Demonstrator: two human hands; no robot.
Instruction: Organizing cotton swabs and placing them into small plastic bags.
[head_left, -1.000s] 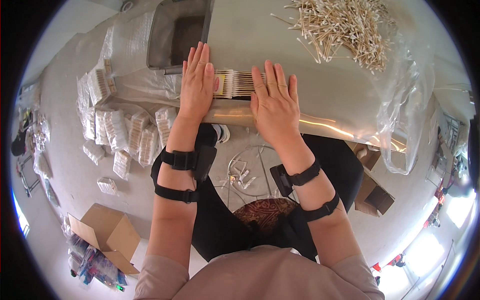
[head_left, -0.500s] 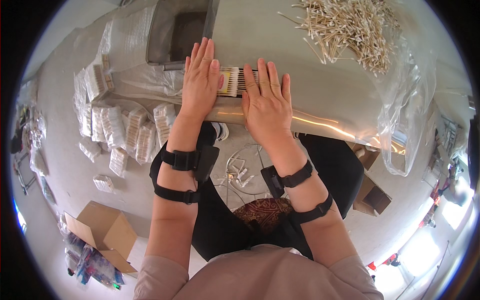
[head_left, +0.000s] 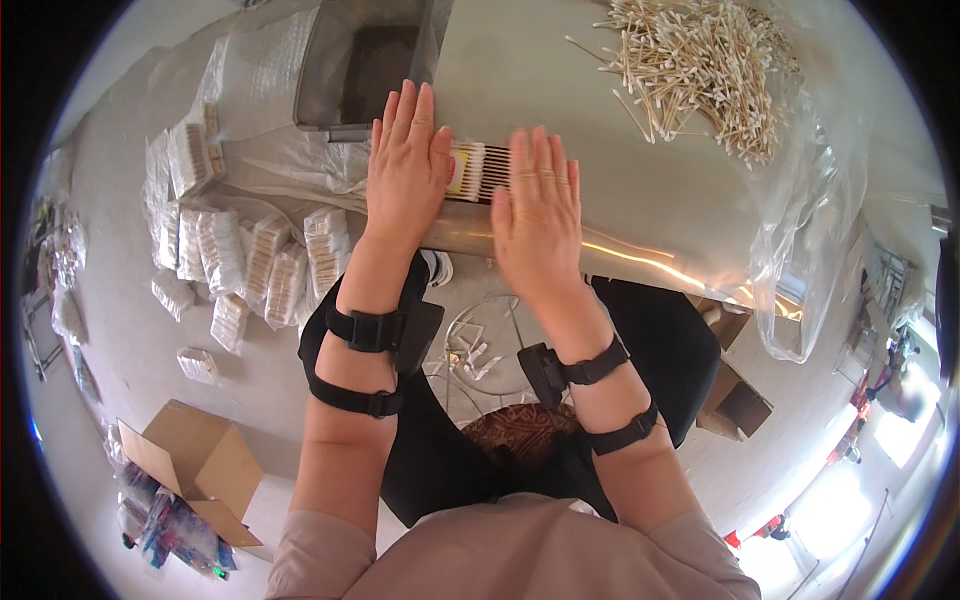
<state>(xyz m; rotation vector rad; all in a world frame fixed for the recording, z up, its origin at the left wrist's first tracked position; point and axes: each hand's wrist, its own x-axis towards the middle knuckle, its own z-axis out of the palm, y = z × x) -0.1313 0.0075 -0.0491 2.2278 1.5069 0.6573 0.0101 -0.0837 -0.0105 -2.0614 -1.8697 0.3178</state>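
A flat row of cotton swabs [head_left: 494, 175] with dark sticks and white tips lies near the front edge of the metal-topped table [head_left: 560, 85]. At its left end, a card with yellow and red print [head_left: 458, 172] shows partly. My left hand [head_left: 405, 180] lies flat over the left end, fingers stretched out away from me and thumb beside the card. My right hand [head_left: 538, 215] is at the right end of the row, fingers straight and slightly blurred. Whether its palm presses on the swabs is hidden.
A large pile of loose cotton swabs [head_left: 700, 75] lies at the far right, beside a clear plastic bag [head_left: 800, 240] hanging over the edge. A grey bin [head_left: 315, 75] stands far left. Wrapped swab packs [head_left: 220, 250] lie at the left, above an open cardboard box [head_left: 200, 455].
My right hand has shifted slightly, and more of the dark sticks show between the hands. My left hand still lies flat at the row's left end.
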